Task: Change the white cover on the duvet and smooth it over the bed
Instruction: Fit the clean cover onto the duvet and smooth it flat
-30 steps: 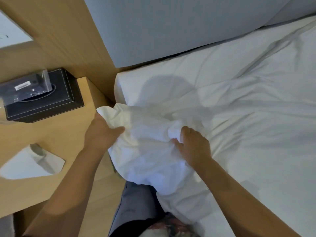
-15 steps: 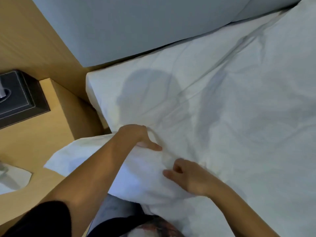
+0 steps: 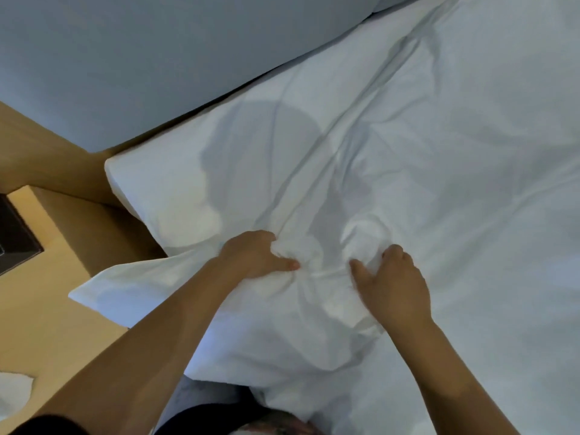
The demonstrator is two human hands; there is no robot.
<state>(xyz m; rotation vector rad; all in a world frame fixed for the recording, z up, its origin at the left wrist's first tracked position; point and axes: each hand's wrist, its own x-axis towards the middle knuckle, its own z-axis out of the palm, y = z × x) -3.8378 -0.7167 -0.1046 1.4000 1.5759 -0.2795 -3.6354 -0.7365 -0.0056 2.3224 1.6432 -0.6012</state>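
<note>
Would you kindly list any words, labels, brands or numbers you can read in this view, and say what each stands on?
None: no text can be read here.
The white cover, the wooden nightstand and the dark box at the left edge show no lettering.

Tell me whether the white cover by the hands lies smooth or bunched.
Bunched. The left hand and right hand each grip a gathered wad of the white cover, with creases radiating from both.

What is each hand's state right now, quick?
Left hand: closed, gripping a bunch of the white cover.
Right hand: closed, gripping another bunch of the same cover.
</note>
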